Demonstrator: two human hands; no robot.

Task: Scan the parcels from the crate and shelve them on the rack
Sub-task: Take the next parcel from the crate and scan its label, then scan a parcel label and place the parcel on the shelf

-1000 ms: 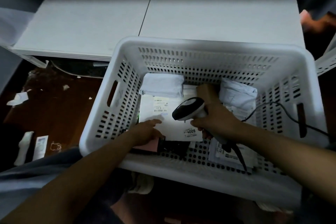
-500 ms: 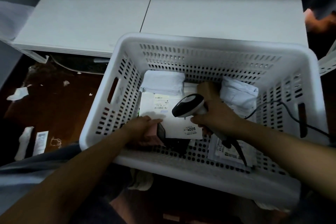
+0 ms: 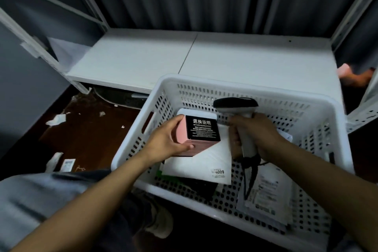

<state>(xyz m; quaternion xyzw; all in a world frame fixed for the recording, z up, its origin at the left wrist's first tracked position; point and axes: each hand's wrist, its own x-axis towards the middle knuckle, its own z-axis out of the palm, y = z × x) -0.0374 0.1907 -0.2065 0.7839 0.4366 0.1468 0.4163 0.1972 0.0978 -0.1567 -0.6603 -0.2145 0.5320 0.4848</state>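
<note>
The smooth white rack shelf [image 3: 225, 57] lies far, behind the white perforated plastic crate [image 3: 255, 88]. Inside, a flat white poly mailer stickered 4009 [image 3: 204, 161] covers the middle, and a clear-bagged labelled parcel [image 3: 266, 194] lies near right under the scanner's cord. The left hand [image 3: 169, 139] grips a small pink cardboard box with a black printed face [image 3: 201, 132] above the mailer. The right hand [image 3: 257, 135] is wrapped round the grey-and-black handheld scanner [image 3: 235, 104], just right of the box. Half a second ago the box sat low in the crate.
</note>
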